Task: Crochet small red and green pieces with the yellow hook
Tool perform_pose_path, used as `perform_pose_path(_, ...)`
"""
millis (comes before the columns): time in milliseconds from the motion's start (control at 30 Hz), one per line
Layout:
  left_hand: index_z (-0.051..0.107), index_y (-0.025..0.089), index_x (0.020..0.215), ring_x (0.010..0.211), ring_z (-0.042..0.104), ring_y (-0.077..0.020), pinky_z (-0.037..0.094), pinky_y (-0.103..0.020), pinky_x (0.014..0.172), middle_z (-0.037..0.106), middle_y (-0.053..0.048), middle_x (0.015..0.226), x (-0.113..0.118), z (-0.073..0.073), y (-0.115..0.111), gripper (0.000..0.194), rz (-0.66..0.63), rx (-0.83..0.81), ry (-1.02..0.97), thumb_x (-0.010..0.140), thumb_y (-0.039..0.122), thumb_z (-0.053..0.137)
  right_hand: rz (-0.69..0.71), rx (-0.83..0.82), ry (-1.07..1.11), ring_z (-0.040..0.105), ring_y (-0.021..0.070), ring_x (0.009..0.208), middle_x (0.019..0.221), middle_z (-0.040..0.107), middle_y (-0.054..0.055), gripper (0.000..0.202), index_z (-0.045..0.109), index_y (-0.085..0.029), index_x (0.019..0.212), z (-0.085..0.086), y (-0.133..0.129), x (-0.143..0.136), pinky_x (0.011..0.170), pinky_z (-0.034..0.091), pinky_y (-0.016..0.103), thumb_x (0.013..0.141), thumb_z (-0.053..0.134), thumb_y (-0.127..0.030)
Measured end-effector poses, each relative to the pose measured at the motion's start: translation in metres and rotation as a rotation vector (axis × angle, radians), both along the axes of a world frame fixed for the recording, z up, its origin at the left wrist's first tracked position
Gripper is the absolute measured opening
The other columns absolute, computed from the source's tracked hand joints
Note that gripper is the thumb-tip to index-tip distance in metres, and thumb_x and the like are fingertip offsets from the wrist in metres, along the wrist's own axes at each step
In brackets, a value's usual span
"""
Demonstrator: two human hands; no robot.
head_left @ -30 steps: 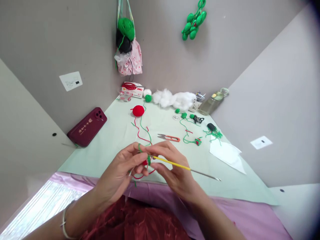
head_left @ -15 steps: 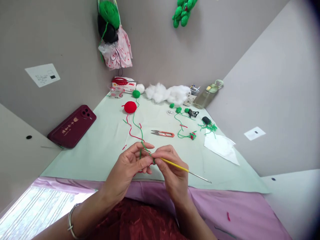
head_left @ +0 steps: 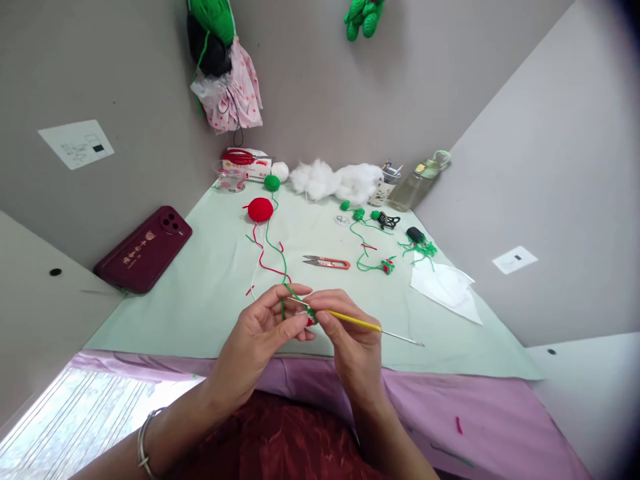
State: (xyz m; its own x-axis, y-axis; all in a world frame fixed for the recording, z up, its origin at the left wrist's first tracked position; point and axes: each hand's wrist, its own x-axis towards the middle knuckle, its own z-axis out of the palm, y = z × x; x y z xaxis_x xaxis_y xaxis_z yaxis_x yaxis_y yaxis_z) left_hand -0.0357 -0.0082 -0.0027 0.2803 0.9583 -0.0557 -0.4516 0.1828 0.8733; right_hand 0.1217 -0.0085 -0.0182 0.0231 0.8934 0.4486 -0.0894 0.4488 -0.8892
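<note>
Between my fingertips is a small red and green crochet piece [head_left: 311,319], partly hidden by the fingers. My left hand [head_left: 263,330] pinches its left side, with green yarn [head_left: 285,267] running over the raised index finger. In my right hand [head_left: 354,340] a crochet hook with a yellow handle [head_left: 353,321] is gripped, its thin tip at the piece and its other metal end pointing right. Strands of red, white and green yarn run from my left hand up to a red ball [head_left: 261,210], a white ball [head_left: 281,171] and a green ball [head_left: 272,183].
Orange-handled snips [head_left: 327,262] lie just beyond my hands. White stuffing [head_left: 315,180], a pen cup [head_left: 383,187] and a bottle [head_left: 417,183] line the back. Small green pieces [head_left: 359,215] and white sheets [head_left: 443,290] are at right, a dark red phone [head_left: 145,250] at left.
The crochet piece shows more of its red and green between my fingers. The hook's far end has risen slightly, and the view has shifted a little.
</note>
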Motion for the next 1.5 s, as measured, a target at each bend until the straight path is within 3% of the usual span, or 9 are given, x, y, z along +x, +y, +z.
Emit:
perform_pose_path(100, 0.077, 0.024, 0.116, 0.081, 0.066, -0.0135, 0.057, -0.028, 0.082, 0.07, -0.001, 0.094, -0.002, 0.001, -0.001, 0.027, -0.007, -0.006, 0.002, 0.09, 0.031, 0.082, 0.009, -0.073, 0.104, 0.072, 0.0201, 0.093, 0.098, 0.079, 0.003, 0.014, 0.084, -0.033, 0.102, -0.005, 0.002, 0.001, 0.08, 0.059, 0.034, 0.096, 0.073, -0.027)
perform_pose_path(367, 0.077, 0.023, 0.112, 0.065, 0.059, -0.0095, 0.054, -0.026, 0.068, 0.067, 0.001, 0.09, -0.002, 0.001, 0.0, 0.027, 0.018, -0.015, 0.03, 0.087, 0.029, 0.084, 0.023, -0.176, 0.205, 0.066, 0.0153, 0.074, 0.087, 0.075, 0.002, 0.015, 0.082, -0.026, 0.093, -0.005, 0.005, 0.0, 0.07, 0.056, 0.03, 0.095, 0.074, -0.039)
perform_pose_path(833, 0.078, 0.024, 0.11, 0.065, 0.059, -0.0084, 0.054, -0.024, 0.066, 0.062, 0.002, 0.088, -0.005, 0.001, -0.002, 0.022, 0.017, 0.003, 0.04, 0.089, 0.029, 0.082, 0.066, -0.105, 0.191, 0.071, 0.0183, 0.074, 0.086, 0.077, 0.005, 0.026, 0.075, -0.023, 0.092, 0.003, 0.001, 0.003, 0.068, 0.06, 0.033, 0.104, 0.06, -0.04)
perform_pose_path(1000, 0.079, 0.027, 0.11, 0.067, 0.063, -0.0082, 0.053, -0.023, 0.067, 0.064, 0.003, 0.09, -0.008, 0.001, -0.002, 0.021, 0.041, 0.04, 0.086, 0.09, 0.029, 0.082, -0.018, 0.012, 0.014, 0.072, 0.0195, 0.081, 0.093, 0.079, 0.004, 0.023, 0.074, -0.026, 0.1, 0.005, -0.006, 0.006, 0.076, 0.061, 0.036, 0.107, 0.053, -0.031)
perform_pose_path(1200, 0.079, 0.026, 0.109, 0.07, 0.065, -0.01, 0.053, -0.02, 0.063, 0.064, 0.003, 0.085, -0.007, 0.002, -0.002, 0.021, 0.112, 0.091, 0.173, 0.089, 0.028, 0.083, -0.1, 0.328, -0.405, 0.076, 0.023, 0.095, 0.105, 0.081, 0.007, 0.027, 0.071, -0.029, 0.119, 0.005, -0.016, 0.01, 0.081, 0.063, 0.041, 0.105, 0.05, -0.017)
perform_pose_path(1367, 0.075, 0.026, 0.116, 0.065, 0.06, -0.0077, 0.055, -0.018, 0.06, 0.062, 0.004, 0.086, -0.002, 0.0, -0.005, 0.032, 0.092, 0.034, 0.081, 0.086, 0.027, 0.086, -0.25, 0.56, -0.653, 0.078, 0.027, 0.095, 0.114, 0.08, 0.01, 0.044, 0.062, -0.034, 0.141, -0.008, -0.018, 0.008, 0.077, 0.066, 0.044, 0.101, 0.057, -0.017)
perform_pose_path(1433, 0.072, 0.026, 0.122, 0.059, 0.056, -0.0056, 0.052, -0.016, 0.054, 0.061, 0.005, 0.085, -0.002, 0.0, -0.005, 0.039, 0.053, -0.012, 0.021, 0.085, 0.028, 0.087, -0.288, 0.569, -0.726, 0.077, 0.027, 0.098, 0.115, 0.079, 0.009, 0.05, 0.063, -0.038, 0.143, -0.012, -0.018, 0.006, 0.082, 0.066, 0.043, 0.098, 0.061, -0.015)
perform_pose_path(1500, 0.071, 0.023, 0.125, 0.047, 0.043, -0.0015, 0.043, -0.013, 0.044, 0.058, 0.007, 0.077, -0.004, 0.002, -0.004, 0.043, -0.016, -0.092, -0.048, 0.085, 0.028, 0.087, -0.29, 0.532, -0.695, 0.076, 0.0256, 0.1, 0.114, 0.078, 0.008, 0.049, 0.067, -0.039, 0.139, -0.011, -0.017, 0.005, 0.083, 0.065, 0.041, 0.098, 0.062, -0.013)
